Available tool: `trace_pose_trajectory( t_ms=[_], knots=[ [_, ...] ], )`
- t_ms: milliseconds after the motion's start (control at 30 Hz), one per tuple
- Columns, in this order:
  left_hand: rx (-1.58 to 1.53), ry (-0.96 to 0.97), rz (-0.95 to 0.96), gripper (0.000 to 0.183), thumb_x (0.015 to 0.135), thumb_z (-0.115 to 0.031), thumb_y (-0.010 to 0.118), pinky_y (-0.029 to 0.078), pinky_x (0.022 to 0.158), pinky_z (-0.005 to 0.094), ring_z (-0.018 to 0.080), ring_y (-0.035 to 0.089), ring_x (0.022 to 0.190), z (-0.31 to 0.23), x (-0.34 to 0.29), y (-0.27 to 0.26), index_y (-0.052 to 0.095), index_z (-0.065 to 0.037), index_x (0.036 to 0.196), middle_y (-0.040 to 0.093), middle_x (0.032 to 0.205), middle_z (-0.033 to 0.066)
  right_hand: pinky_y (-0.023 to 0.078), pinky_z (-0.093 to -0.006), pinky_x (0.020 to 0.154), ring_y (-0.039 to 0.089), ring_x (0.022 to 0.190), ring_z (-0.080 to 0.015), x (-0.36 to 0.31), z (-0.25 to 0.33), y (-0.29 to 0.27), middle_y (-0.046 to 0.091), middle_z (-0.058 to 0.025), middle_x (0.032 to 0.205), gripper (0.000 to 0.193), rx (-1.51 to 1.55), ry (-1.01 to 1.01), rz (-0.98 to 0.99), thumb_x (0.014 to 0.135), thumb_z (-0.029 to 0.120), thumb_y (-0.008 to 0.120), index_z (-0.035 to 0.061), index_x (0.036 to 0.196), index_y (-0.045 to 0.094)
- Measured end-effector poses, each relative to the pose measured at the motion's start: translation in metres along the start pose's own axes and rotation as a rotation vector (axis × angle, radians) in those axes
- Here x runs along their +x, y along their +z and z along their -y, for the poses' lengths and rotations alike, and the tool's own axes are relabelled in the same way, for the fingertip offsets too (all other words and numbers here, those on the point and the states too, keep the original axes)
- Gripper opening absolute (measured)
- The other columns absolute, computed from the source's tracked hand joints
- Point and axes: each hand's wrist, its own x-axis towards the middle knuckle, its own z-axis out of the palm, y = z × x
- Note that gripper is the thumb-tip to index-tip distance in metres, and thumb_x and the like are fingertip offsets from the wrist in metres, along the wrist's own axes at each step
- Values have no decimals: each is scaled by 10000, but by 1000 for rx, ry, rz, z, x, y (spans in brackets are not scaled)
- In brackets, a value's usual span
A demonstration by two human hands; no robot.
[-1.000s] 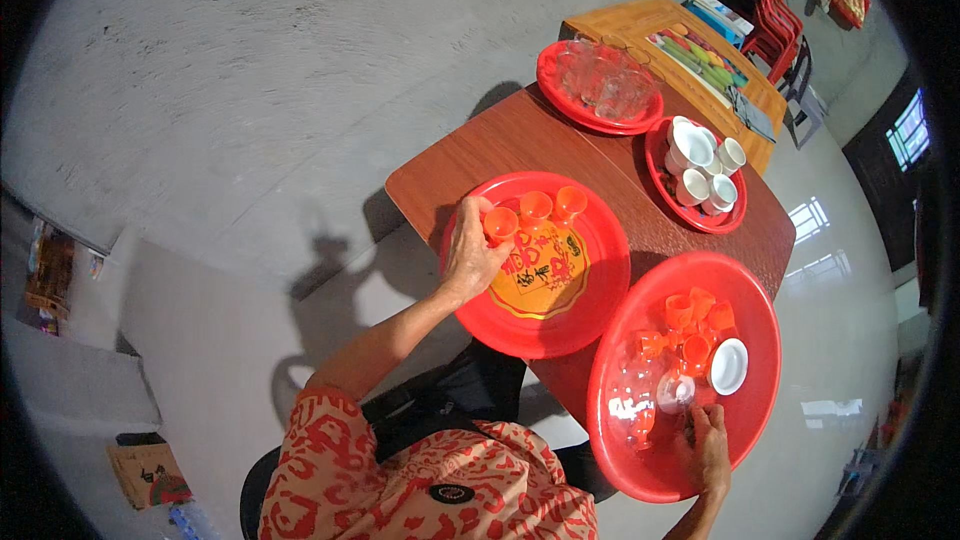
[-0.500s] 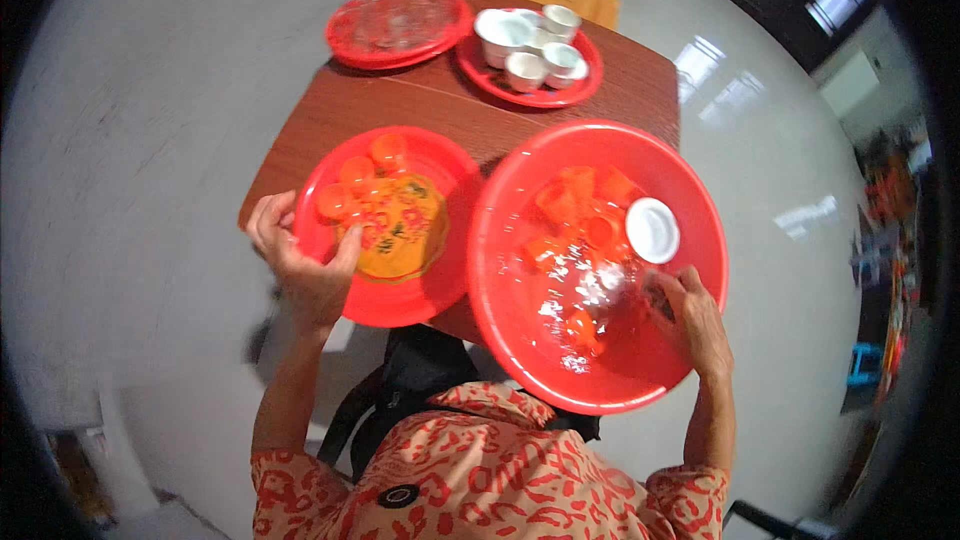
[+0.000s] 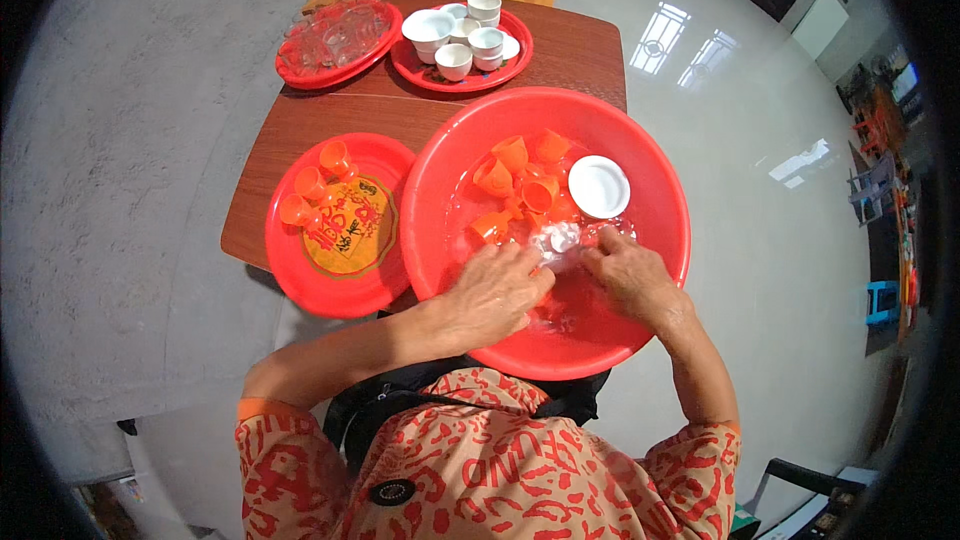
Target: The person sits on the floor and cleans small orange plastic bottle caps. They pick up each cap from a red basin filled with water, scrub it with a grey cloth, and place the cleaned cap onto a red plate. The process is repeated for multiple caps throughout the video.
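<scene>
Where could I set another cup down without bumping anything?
On the brown table: between the tray of glasses and the patterned plate, or right of the white-cup tray, behind the basin. Over the basin it's crowded: left hand, right hand, orange cups, white dish.

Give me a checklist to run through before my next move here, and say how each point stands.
1. Left hand and right hand both over the red basin: ok.
2. Secure grip in each hand: cannot tell; what they hold, if anything, is blurred or hidden.
3. Three orange cups within the rim of the red tray: ok.
4. Basin emptied: not ok; several more orange cups and a white dish are inside.
5. Basin fully over the table: not ok; its near rim seems to jut past the edge.
</scene>
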Motion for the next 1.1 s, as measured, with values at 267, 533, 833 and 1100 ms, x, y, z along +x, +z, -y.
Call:
trace_pose_trajectory(
  t_ms=[267,533,833,1100],
  knots=[
    [-52,-115,213,358,766,-151,696,480,799,453,356,571,961,0,25,31,576,-26,1080,505,1115,208,547,-447,744,630,897,-351,10,-13,22,575,-180,996,178,-38,-104,96,819,156,596,77,963,665],
    [-1723,-620,-157,195,954,-179,537,505,881,318,180,584,1065,11,30,-4,574,-76,1116,590,1112,75,536,-367,762,638,896,-289,-14,10,-41,584,-143,954,303,756,-46,-470,747,14,704,14,1040,627],
    [-2224,-255,-433,282,978,-107,452,454,986,342,179,551,1133,7,32,28,493,-58,1253,578,1190,69,522,-350,694,625,816,-280,15,49,-24,559,-152,954,266,768,-25,-807,782,-4,666,-4,1045,620],
    [-2170,-310,-496,334,980,-59,423,401,1039,357,181,492,1191,-6,31,20,399,-81,1312,490,1286,73,504,-354,677,603,799,-274,18,39,-22,538,-160,899,212,846,25,-723,802,-18,623,-25,1012,642]
  ],
)
